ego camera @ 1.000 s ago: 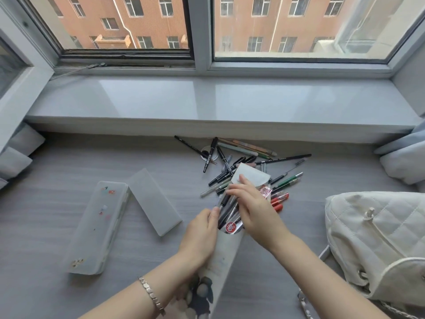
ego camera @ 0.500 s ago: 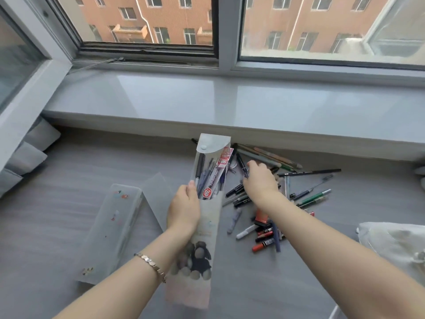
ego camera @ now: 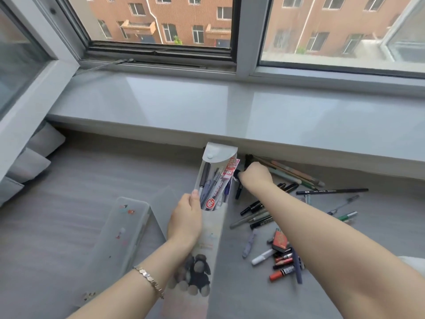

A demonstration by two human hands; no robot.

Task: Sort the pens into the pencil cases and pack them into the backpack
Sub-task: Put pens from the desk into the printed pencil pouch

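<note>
My left hand point(ego camera: 185, 219) grips a tall translucent pencil pouch point(ego camera: 208, 238) with a dark plush-animal print, holding it raised with its flap open at the top. Several pens point(ego camera: 212, 185) stand inside it. My right hand point(ego camera: 255, 174) reaches to the far end of the loose pen pile point(ego camera: 271, 217) under the sill, fingers curled round a dark pen there. More pens and markers point(ego camera: 284, 261) lie scattered at the right. A frosted plastic pencil box point(ego camera: 119, 236) lies open at the left, its lid point(ego camera: 161, 203) beside it. A sliver of the white backpack point(ego camera: 411, 261) shows at the right edge.
The wide grey window sill point(ego camera: 207, 111) overhangs the far edge of the grey wooden surface point(ego camera: 69, 180). Grey cushions point(ego camera: 30, 162) lean at the far left. A long black pencil point(ego camera: 331, 191) and green pens lie further right.
The view tilted up and shifted left. My left hand lifted the pouch upright off the surface. My right hand left the pouch mouth and reached further back to the pens near the sill.
</note>
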